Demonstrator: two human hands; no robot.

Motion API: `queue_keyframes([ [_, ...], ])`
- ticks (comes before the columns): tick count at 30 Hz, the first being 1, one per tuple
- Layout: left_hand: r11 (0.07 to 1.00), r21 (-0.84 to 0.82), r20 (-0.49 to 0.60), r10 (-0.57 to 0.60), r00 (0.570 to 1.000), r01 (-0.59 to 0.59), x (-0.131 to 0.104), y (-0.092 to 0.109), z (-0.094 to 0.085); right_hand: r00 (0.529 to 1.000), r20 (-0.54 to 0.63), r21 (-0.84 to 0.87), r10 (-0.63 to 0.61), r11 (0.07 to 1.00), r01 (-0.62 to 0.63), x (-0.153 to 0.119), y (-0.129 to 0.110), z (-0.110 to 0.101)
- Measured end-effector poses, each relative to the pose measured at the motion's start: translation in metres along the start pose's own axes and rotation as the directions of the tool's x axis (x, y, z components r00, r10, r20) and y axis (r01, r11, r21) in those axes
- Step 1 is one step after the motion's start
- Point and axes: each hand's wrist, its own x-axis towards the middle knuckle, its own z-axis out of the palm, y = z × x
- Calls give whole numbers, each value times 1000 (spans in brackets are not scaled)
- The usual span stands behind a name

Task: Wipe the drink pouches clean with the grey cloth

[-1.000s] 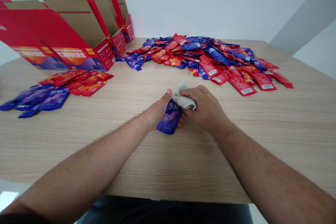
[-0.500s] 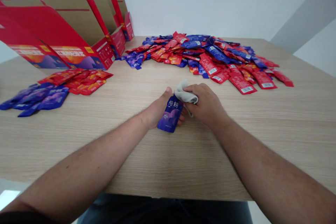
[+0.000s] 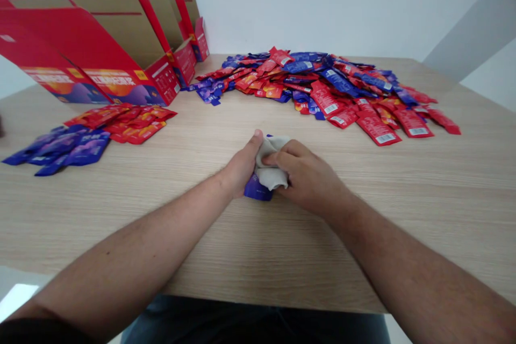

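Above the middle of the table my left hand point(image 3: 242, 167) grips a blue-purple pouch point(image 3: 258, 190) by its left side, thumb pointing up along the edge. My right hand point(image 3: 308, 174) holds a light grey cloth point(image 3: 274, 167) and presses it against the front of the pouch. The cloth hides most of the pouch; its lower end and a bit of its top edge show. Fingers of my left hand behind the pouch are out of sight.
Red and blue pouches point(image 3: 322, 99) form a large heap at the back. On the left lie smaller groups of red pouches point(image 3: 137, 128) and blue pouches point(image 3: 66, 146). Behind these stand open red cardboard boxes point(image 3: 116, 59). The wooden table point(image 3: 403, 193) ends just before my lap.
My right hand has moved the cloth from the pouch's upper right corner down and left over its front, covering the printed lettering. My left hand keeps its hold.
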Motion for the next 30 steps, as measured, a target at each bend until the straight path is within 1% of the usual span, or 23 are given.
queue_keyframes([
  [1, 999, -39, 8, 8, 1000, -8, 0, 0, 2, 1000, -1, -6, 19, 1000, -19, 0, -2, 1],
  [3, 997, -77, 9, 5, 1000, -4, -1, 0, 5, 995, -46, -9, 87, 996, -88, 0, -4, 2],
  [5, 996, -84, -47, 13, 999, -17, -2, 1, 9, 989, -75, -2, 125, 992, -125, 0, -5, 4],
  [6, 996, -81, -82, 23, 996, -30, -2, 1, 10, 993, -54, 2, 103, 995, -103, 0, -6, 4],
  [8, 995, -71, -149, 53, 987, -64, -2, 2, 12, 999, 27, 12, 35, 999, -36, 0, -9, 6],
  [10, 993, -82, -170, 70, 983, -85, -1, 3, 13, 997, 69, 17, 21, 1000, -22, 0, -11, 9],
  [12, 989, -115, -175, 69, 982, -90, 0, 4, 13, 996, 34, 9, 80, 997, -80, 0, -10, 11],
  [14, 989, -135, -159, 42, 986, -64, 0, 5, 12, 993, -9, 6, 117, 993, -117, 1, -10, 12],
  [16, 993, -117, -138, 17, 990, -33, -1, 6, 11, 997, 16, 19, 69, 997, -70, 0, -10, 12],
  [19, 996, -85, -125, 12, 992, -22, -3, 7, 9, 991, 129, 52, -43, 998, 37, -2, -12, 10],
  [20, 996, -88, -123, 12, 992, -23, -3, 7, 8, 990, 136, 46, -41, 998, 35, -2, -13, 9],
  [23, 993, -114, -119, 19, 993, -33, -1, 7, 7, 997, 61, 1, 49, 999, -49, -3, -14, 7],
  [24, 993, -112, -124, 19, 992, -33, 0, 7, 7, 997, 60, -3, 57, 998, -57, -2, -15, 6],
  [26, 995, -94, -145, 17, 989, -31, 1, 7, 6, 990, 138, 21, 9, 1000, -12, -2, -16, 5],
  [28, 996, -84, -159, 21, 987, -35, 1, 7, 5, 971, 229, 61, -63, 997, 51, -2, -16, 4],
  [29, 995, -88, -155, 26, 988, -40, 1, 6, 4, 966, 246, 71, -78, 996, 62, -3, -15, 4],
  [30, 995, -95, -144, 28, 989, -42, 1, 6, 4, 969, 237, 68, -72, 996, 57, -3, -15, 3],
])
